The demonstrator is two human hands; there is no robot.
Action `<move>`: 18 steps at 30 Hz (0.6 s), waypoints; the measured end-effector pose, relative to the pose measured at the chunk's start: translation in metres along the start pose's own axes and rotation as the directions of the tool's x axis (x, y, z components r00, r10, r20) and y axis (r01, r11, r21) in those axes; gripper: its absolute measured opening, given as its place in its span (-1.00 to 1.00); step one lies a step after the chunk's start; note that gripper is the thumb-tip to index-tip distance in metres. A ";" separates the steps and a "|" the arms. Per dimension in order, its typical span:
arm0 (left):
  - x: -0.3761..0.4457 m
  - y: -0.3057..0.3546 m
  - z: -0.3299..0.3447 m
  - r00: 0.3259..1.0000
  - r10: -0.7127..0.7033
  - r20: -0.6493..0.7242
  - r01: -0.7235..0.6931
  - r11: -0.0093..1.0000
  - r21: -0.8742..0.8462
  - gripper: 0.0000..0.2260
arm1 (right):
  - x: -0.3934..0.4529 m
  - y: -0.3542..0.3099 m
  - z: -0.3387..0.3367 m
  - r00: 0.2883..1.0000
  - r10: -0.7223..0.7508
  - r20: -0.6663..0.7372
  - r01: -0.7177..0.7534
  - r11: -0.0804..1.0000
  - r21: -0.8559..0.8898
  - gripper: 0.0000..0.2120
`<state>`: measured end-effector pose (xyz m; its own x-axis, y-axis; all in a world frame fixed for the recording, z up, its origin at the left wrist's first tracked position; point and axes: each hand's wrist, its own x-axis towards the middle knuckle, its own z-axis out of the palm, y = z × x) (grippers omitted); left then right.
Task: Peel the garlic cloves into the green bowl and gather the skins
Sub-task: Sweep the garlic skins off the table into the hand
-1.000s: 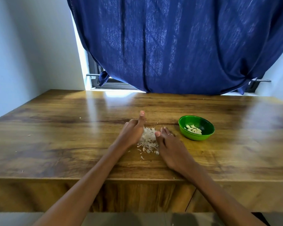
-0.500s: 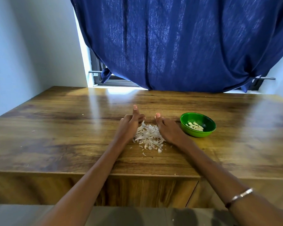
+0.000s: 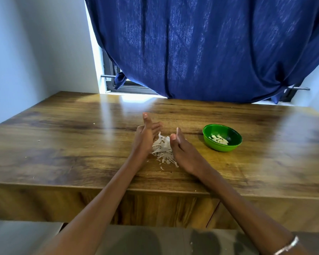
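On the counter (image 3: 63, 137), the pile of garlic skins (image 3: 163, 149) runs lengthwise toward the person, between the left hand (image 3: 145, 137) and right hand (image 3: 184, 153). Both hands stand on edge with straight fingers against it. The green bowl (image 3: 234, 144) of peeled cloves (image 3: 218, 139) sits to the right.

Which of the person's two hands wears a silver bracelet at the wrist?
The right hand, beside the green plastic bowl: a silver bracelet circles its wrist, while the left hand's forearm is bare.
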<state>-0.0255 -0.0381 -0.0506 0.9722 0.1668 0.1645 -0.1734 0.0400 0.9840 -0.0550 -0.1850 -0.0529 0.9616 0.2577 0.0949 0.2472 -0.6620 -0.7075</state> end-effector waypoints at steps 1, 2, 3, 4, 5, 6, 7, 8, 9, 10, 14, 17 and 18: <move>0.000 -0.001 -0.002 0.999 -0.007 -0.050 0.005 0.999 -0.042 -0.25 | 0.002 -0.001 -0.002 1.000 -0.015 0.002 0.015 0.999 0.039 -0.20; 0.002 -0.002 -0.007 0.995 -0.015 -0.102 0.006 0.997 -0.082 -0.26 | 0.005 -0.001 -0.005 0.999 -0.036 -0.005 0.036 0.998 0.044 -0.16; 0.002 -0.002 -0.010 0.988 -0.030 -0.148 0.011 0.992 -0.128 -0.26 | 0.007 0.001 -0.007 0.999 -0.049 -0.011 0.049 0.999 0.021 -0.10; 0.002 -0.002 -0.013 0.982 -0.047 -0.185 0.014 0.984 -0.176 -0.27 | 0.010 0.003 -0.007 0.999 -0.051 -0.008 0.051 0.999 -0.019 -0.04; 0.003 -0.003 -0.014 0.976 -0.062 -0.208 0.016 0.977 -0.214 -0.27 | 0.014 0.005 -0.007 0.999 -0.046 -0.004 0.046 0.997 -0.058 0.01; 0.004 -0.004 -0.014 0.972 -0.070 -0.223 0.017 0.972 -0.233 -0.28 | 0.018 0.006 -0.006 0.999 -0.048 -0.005 0.047 0.995 -0.092 0.02; 0.004 -0.004 -0.014 0.969 -0.071 -0.236 0.014 0.971 -0.237 -0.29 | 0.021 0.006 -0.003 0.998 -0.066 -0.018 0.063 0.990 -0.122 -0.02; 0.003 -0.004 -0.013 0.966 -0.073 -0.247 0.012 0.971 -0.239 -0.30 | 0.024 0.006 -0.001 0.995 -0.090 -0.038 0.083 0.986 -0.145 -0.06; 0.003 -0.004 -0.013 0.964 -0.077 -0.254 0.012 0.969 -0.248 -0.30 | 0.027 0.005 0.000 0.993 -0.108 -0.053 0.098 0.982 -0.161 -0.07; 0.002 -0.004 -0.013 0.963 -0.086 -0.256 0.017 0.965 -0.261 -0.31 | 0.029 0.004 0.001 0.991 -0.120 -0.051 0.109 0.978 -0.175 -0.05; 0.002 -0.002 -0.015 0.954 -0.093 -0.286 0.007 0.957 -0.289 -0.34 | 0.036 0.000 0.008 0.974 -0.216 0.065 0.225 0.930 -0.290 -0.05; 0.003 -0.001 -0.014 0.950 -0.121 -0.287 0.015 0.939 -0.345 -0.34 | 0.039 -0.001 0.011 0.958 -0.262 0.114 0.285 0.890 -0.356 -0.19; 0.003 -0.001 -0.014 0.950 -0.128 -0.283 0.017 0.931 -0.366 -0.33 | 0.040 0.000 0.011 0.957 -0.269 0.112 0.291 0.886 -0.362 -0.26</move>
<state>-0.0243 -0.0235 -0.0524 0.9017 0.4322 0.0108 -0.2026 0.4003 0.8937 -0.0182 -0.1672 -0.0570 0.8400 0.5035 0.2023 0.5423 -0.7657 -0.3458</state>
